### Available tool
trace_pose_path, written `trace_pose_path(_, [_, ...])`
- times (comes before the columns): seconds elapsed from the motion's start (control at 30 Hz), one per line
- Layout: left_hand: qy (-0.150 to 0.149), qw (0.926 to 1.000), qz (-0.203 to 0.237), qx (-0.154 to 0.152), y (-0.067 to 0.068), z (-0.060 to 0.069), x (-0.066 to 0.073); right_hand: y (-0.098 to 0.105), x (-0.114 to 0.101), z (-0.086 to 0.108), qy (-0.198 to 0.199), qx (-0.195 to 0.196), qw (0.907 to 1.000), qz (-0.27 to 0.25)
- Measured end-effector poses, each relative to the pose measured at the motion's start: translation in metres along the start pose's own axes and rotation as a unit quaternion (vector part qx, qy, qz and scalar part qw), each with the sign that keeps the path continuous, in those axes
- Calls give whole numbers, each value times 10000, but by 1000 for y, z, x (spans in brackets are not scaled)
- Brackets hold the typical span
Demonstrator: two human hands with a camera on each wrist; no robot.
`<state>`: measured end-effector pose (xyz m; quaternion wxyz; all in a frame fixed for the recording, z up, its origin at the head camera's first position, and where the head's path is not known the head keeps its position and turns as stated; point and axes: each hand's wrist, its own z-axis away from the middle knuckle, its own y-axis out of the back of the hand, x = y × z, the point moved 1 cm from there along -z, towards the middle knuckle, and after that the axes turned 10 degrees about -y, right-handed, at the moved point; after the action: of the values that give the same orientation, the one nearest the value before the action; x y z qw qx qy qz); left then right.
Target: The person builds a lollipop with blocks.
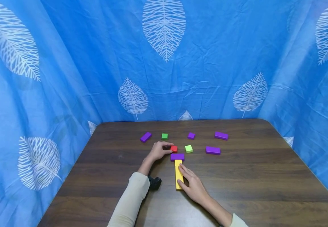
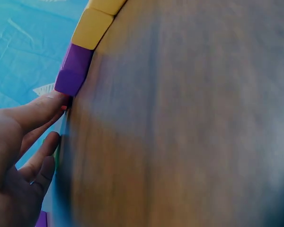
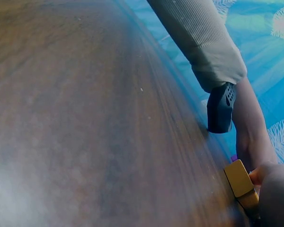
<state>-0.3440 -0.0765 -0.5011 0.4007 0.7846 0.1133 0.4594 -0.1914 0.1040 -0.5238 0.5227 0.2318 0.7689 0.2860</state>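
A small red block (image 1: 174,149) sits behind a purple block (image 1: 177,157); my left hand (image 1: 158,150) pinches it between thumb and fingers. In the left wrist view, the left hand (image 2: 19,146) has its thumb close to the purple block (image 2: 75,70), and only a sliver of red shows. From the purple block a short yellow block (image 1: 178,162) and a long yellow block (image 1: 178,186) run in line toward me. My right hand (image 1: 192,184) rests on the yellow blocks with extended fingers, mostly out of sight in the right wrist view.
Farther back lie a dark green block (image 1: 164,136), a light green block (image 1: 188,148), a small purple block (image 1: 191,136) and longer purple blocks (image 1: 146,137) at both sides. The wooden table (image 1: 251,189) ends at a blue leaf-patterned curtain (image 1: 209,63).
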Motion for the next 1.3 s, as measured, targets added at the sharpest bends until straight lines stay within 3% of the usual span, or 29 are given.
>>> trace_pose_path(0.23, [103, 9999, 62, 107, -3, -7, 3, 0, -1, 0, -79, -36, 10000, 25])
trace_pose_path(0.4, [396, 9988, 269, 113, -3, -7, 5, -1, -1, -1, -10, -57, 10000, 71])
trace_pose_path(0.7, [324, 9993, 95, 161, -10, -10, 8, 0, -1, -1, -49, -102, 9999, 48])
trace_pose_path(1.3, [363, 9991, 221, 96, -18, -8, 12, 1, 0, -1, -209, -122, 9997, 73])
